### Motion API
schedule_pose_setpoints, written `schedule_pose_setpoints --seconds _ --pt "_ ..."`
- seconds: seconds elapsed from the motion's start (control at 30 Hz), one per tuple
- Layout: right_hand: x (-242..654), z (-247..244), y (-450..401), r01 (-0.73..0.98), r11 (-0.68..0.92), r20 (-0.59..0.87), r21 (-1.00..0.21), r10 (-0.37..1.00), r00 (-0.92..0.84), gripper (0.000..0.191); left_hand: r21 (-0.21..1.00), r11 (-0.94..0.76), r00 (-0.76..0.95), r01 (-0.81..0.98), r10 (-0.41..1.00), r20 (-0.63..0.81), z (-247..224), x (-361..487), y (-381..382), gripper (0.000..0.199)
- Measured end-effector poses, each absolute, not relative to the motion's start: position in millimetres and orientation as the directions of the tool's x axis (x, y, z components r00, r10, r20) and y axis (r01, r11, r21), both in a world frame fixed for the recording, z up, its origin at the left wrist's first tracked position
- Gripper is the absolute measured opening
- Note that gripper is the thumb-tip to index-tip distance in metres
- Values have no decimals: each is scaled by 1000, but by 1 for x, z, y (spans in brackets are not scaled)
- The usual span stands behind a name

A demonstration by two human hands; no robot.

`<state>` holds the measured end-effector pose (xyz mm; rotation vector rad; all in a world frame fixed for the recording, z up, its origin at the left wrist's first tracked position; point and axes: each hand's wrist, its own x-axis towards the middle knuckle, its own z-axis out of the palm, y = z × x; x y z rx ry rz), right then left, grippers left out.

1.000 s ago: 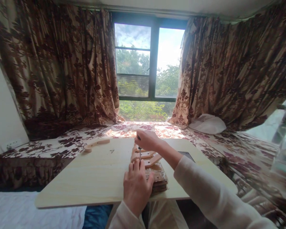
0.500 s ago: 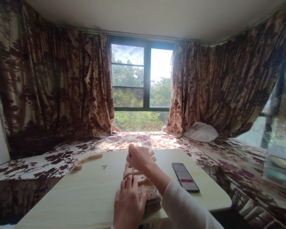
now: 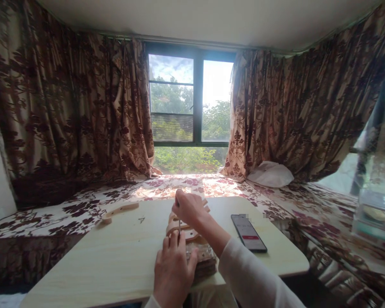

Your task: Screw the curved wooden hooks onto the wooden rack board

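Observation:
My right hand (image 3: 190, 208) is closed around the top of a screwdriver (image 3: 179, 226), whose thin metal shaft points straight down. Most of its handle is hidden in the fist. Below it, my left hand (image 3: 173, 267) grips the side of a wooden assembly (image 3: 191, 235), fingertips close to the shaft's tip and thumb apart on the near side. The assembly has pale curved slats with dark holes and a darker block-like part (image 3: 202, 256) nearest me. The screw, if any, under the tip is hidden by the fingers.
A loose curved wooden piece (image 3: 120, 211) lies at the table's far left. Near it are a few small dark screws (image 3: 141, 220). A phone (image 3: 248, 233) lies right of my forearm on the pale table (image 3: 93, 265). A white bag (image 3: 271, 174) rests on the flowered ledge beyond.
The whole view has shifted slightly. My right hand has turned a little at the screwdriver's top; my left hand stays on the wood.

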<state>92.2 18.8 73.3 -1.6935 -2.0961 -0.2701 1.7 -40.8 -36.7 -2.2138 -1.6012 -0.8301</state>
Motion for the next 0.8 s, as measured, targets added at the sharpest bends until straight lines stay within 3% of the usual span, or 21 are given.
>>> schedule_pose_setpoints --seconds 0.8 --pt "94 74 19 964 242 457 -109 874 -168 28 88 -333 215 939 765 607 -39 2 -39 36"
